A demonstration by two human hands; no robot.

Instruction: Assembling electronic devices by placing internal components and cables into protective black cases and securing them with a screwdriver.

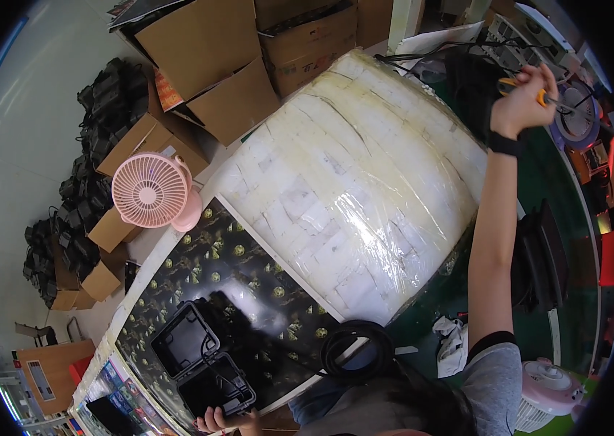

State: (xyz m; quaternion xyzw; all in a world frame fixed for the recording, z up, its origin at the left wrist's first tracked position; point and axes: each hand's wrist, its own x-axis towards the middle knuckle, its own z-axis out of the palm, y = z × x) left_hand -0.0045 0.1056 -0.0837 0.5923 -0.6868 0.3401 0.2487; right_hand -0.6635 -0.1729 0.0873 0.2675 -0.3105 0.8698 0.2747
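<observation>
Dark hair and a grey sleeve fill the lower edge. Left hand [214, 420] sits at the near rim of the black open hinged plastic case [202, 360], fingers curled against it; grip partly cut off, cannot tell how tight. Right hand [521, 102] is stretched far out, grip closed around the orange-handled scissors [539, 94], just short of the round lilac-rimmed device [577, 116]. Judgement: a reaching or cutting step; the next move needs a steady far arm. Between the grips lie a coiled black cable [356, 347] and a large plastic-wrapped white bundle [354, 189] on the counter [249, 265]. Beyond the case stands a pink desk fan [153, 190].
</observation>
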